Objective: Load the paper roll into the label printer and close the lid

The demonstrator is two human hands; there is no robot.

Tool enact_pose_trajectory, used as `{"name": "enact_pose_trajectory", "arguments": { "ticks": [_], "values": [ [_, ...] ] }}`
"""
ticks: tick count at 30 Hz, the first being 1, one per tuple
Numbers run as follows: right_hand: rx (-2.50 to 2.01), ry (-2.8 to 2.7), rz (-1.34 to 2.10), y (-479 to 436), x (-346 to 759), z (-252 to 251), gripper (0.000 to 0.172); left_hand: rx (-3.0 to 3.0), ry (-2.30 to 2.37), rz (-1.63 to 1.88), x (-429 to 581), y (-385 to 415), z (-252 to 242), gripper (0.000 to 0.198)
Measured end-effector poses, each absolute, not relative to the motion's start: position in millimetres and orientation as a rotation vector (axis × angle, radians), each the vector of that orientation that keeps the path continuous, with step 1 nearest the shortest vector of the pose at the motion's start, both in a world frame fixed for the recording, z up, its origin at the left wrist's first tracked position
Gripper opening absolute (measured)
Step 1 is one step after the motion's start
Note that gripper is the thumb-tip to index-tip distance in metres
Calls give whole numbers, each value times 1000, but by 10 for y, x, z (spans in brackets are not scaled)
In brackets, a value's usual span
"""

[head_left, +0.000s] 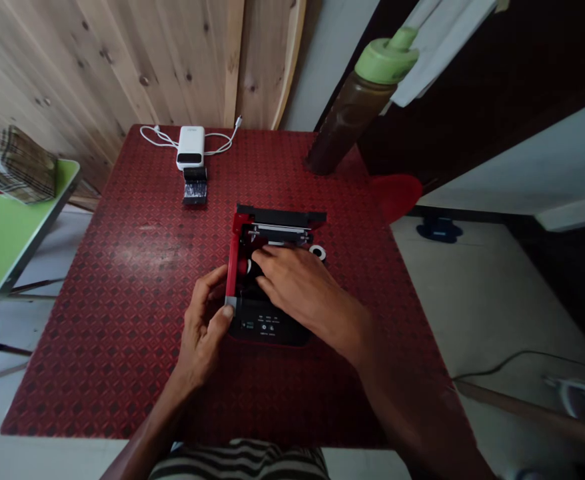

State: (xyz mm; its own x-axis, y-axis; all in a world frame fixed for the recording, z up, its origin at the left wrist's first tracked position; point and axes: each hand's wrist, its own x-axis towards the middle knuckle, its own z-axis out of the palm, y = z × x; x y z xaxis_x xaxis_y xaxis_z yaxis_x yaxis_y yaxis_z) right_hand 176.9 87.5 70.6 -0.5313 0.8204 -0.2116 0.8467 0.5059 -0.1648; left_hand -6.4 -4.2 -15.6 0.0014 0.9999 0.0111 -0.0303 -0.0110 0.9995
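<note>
In the head view a red and black printer (272, 327), its lid (282, 217) raised at the back, stands on the table. My left hand (205, 320) holds its left side, thumb on the grey front corner and fingers along the red wall. From the right, my right hand (297, 277) reaches into the open compartment. Its thumb and fingers are bent around something dark that I cannot make out. A white ring-shaped end (248, 267) shows beside the fingertips, against the left inner wall. My hand hides most of the inside. A small white ring or roll (317, 253) lies right of the printer.
On the red patterned table (137, 320), a white power bank (191, 147) with a cable lies at the back, a black ribbon roll (195, 187) before it. A brown bottle with a green cap (362, 100) stands back right. A green table (7, 233) is at left.
</note>
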Motion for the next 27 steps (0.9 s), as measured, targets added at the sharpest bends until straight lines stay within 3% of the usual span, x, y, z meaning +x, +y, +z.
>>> {"name": "enact_pose_trajectory", "arguments": {
  "ticks": [7, 11, 16, 20, 27],
  "values": [
    [1684, 2999, -74, 445, 1979, 880, 18, 1248, 1207, 1267, -68, -29, -156, 55],
    [2013, 3199, -447, 166, 2545, 927, 21, 1243, 1252, 1244, -75, -37, -157, 59],
    [2724, 2721, -981, -174, 3140, 541, 26, 1281, 1299, 1269, -65, -18, -139, 61],
    [2702, 2437, -1416, -316, 3149, 85, 28, 1307, 1337, 1279, -81, -7, -175, 63],
    [2503, 2476, -1646, -246, 2794, -304, 36, 1268, 1365, 1275, -119, -11, -262, 66]
  ]
}}
